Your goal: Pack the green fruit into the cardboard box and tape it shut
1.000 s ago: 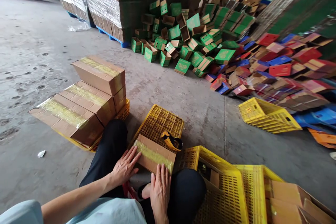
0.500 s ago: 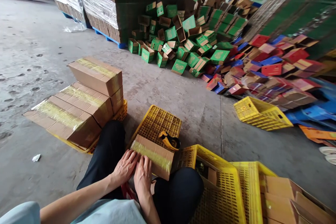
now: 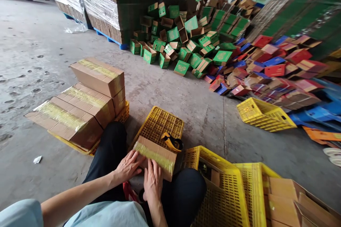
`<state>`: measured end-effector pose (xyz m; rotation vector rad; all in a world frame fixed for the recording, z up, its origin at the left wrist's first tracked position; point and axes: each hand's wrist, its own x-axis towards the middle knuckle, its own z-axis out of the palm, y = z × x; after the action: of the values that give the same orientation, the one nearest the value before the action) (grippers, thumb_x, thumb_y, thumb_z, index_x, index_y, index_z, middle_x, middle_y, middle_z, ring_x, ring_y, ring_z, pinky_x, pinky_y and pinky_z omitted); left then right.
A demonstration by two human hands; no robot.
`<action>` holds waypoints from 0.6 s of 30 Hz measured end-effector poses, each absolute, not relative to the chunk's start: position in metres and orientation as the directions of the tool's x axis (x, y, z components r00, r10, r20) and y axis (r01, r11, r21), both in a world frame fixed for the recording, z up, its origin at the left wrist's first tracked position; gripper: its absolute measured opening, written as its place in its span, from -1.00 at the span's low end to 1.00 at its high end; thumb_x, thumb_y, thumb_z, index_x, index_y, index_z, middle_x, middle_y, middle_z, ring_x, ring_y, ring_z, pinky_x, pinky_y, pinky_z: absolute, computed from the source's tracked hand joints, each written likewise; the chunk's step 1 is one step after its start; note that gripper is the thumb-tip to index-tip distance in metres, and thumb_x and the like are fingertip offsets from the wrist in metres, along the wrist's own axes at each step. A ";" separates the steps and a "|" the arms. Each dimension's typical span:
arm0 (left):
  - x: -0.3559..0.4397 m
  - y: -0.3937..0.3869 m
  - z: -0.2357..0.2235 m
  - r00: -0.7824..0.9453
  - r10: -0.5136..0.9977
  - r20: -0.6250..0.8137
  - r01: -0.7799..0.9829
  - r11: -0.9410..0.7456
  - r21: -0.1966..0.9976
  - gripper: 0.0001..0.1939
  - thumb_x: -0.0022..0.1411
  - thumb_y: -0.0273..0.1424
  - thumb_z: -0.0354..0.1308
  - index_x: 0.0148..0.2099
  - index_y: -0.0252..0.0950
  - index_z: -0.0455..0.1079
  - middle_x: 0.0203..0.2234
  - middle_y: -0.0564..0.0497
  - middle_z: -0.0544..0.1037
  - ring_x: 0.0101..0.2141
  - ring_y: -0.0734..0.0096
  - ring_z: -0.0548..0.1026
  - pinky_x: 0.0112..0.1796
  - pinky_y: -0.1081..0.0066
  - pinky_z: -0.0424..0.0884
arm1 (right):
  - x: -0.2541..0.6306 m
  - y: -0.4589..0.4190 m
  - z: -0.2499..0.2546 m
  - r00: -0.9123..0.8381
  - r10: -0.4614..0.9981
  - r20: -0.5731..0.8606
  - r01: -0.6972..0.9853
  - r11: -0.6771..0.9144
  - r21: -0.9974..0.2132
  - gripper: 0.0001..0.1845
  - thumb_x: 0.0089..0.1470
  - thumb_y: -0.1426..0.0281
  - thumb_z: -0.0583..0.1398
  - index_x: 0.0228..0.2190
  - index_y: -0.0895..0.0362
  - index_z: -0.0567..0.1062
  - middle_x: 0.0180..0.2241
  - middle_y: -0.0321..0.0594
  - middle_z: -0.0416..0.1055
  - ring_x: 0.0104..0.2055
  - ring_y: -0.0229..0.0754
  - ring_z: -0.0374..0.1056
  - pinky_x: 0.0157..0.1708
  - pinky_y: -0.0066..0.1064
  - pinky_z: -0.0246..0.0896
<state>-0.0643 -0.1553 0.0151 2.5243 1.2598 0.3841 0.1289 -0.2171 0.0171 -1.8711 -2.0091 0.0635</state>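
A brown cardboard box [image 3: 161, 153] with yellowish tape along its top lies between my knees, on the near end of an upturned yellow plastic crate [image 3: 164, 120]. My left hand [image 3: 129, 166] rests with its fingertips on the near left edge of the box, fingers extended. Beside it, my right hand [image 3: 153, 180] lays its outstretched fingers over the middle of the near edge. Neither hand grips anything. Just behind the box, a yellow and black tape dispenser [image 3: 172, 142] sits on the crate.
Taped boxes [image 3: 87, 97] are stacked on a yellow crate to my left. At my right stand yellow crates [image 3: 231, 181], one beside open brown boxes [image 3: 283, 200]. Farther off are piles of green boxes [image 3: 179, 67] and red and blue boxes [image 3: 275, 70], plus a wrapped pallet stack [image 3: 102, 9].
My right hand has moved left from the box's right end, drawing close to my left hand, then shifted slightly right again. The box stays in place; the view has turned slightly.
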 end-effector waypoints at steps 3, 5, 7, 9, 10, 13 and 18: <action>-0.062 -0.155 0.015 0.588 0.801 0.115 0.721 -0.583 0.374 -0.46 0.40 -0.20 0.25 0.37 -0.10 0.32 0.17 -0.16 0.37 0.16 0.02 0.35 0.21 0.07 0.40 | 0.144 -0.223 0.018 -0.009 0.963 0.270 0.963 0.081 -0.258 -0.52 0.48 0.21 -0.04 0.21 0.00 0.51 0.11 -0.04 0.52 0.03 0.04 0.46 0.10 -0.08 0.34; -0.058 -0.155 0.016 0.600 0.793 0.110 0.712 -0.591 0.379 -0.44 0.38 -0.22 0.28 0.36 -0.15 0.32 0.16 -0.17 0.39 0.14 0.04 0.37 0.21 0.08 0.39 | 0.150 -0.225 0.019 0.006 0.960 0.279 0.970 0.063 -0.235 -0.52 0.48 0.19 -0.05 0.20 -0.04 0.53 0.08 -0.05 0.53 0.01 0.05 0.46 0.13 -0.04 0.31; -0.054 -0.155 0.017 0.610 0.786 0.102 0.708 -0.599 0.373 -0.43 0.36 -0.21 0.30 0.34 -0.21 0.34 0.16 -0.18 0.40 0.13 0.03 0.38 0.22 0.06 0.37 | 0.152 -0.226 0.021 0.022 0.959 0.283 0.974 0.043 -0.223 -0.52 0.47 0.17 -0.04 0.19 -0.05 0.54 0.07 -0.05 0.53 0.01 0.08 0.45 0.15 0.01 0.28; -0.052 -0.155 0.018 0.619 0.780 0.091 0.710 -0.605 0.361 -0.44 0.36 -0.20 0.31 0.32 -0.23 0.35 0.17 -0.19 0.41 0.12 0.02 0.39 0.23 0.02 0.36 | 0.152 -0.225 0.022 0.037 0.961 0.275 0.973 0.028 -0.229 -0.52 0.47 0.15 -0.03 0.19 -0.05 0.54 0.08 -0.05 0.53 0.04 0.10 0.44 0.15 0.02 0.27; -0.053 -0.155 0.018 0.623 0.778 0.087 0.709 -0.608 0.357 -0.43 0.36 -0.20 0.31 0.33 -0.23 0.34 0.17 -0.19 0.42 0.12 0.01 0.39 0.22 0.01 0.36 | 0.152 -0.225 0.022 0.039 0.963 0.267 0.971 0.026 -0.236 -0.51 0.47 0.14 -0.03 0.19 -0.05 0.53 0.08 -0.05 0.52 0.04 0.10 0.44 0.14 0.02 0.29; -0.056 -0.154 0.017 0.637 0.766 0.092 0.698 -0.623 0.353 -0.36 0.37 -0.21 0.30 0.41 -0.22 0.27 0.19 -0.19 0.42 0.14 0.02 0.39 0.22 0.04 0.38 | 0.159 -0.228 0.023 0.040 0.967 0.251 0.961 0.032 -0.275 -0.51 0.47 0.12 -0.02 0.20 -0.06 0.53 0.09 -0.07 0.51 0.04 0.07 0.44 0.11 -0.03 0.33; -0.058 -0.152 0.017 0.633 0.768 0.098 0.699 -0.621 0.356 -0.39 0.40 -0.18 0.26 0.41 -0.17 0.29 0.15 -0.16 0.46 0.12 0.03 0.42 0.27 -0.02 0.32 | 0.183 -0.243 0.021 0.174 0.937 0.303 0.924 -0.049 -0.379 -0.48 0.47 0.12 -0.02 0.14 0.08 0.57 0.11 0.04 0.46 0.14 0.07 0.41 0.15 -0.09 0.36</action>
<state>-0.0578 -0.1524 0.0166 2.5719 1.1851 0.3491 0.1830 -0.2429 0.0206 -1.9708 -1.7492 0.0356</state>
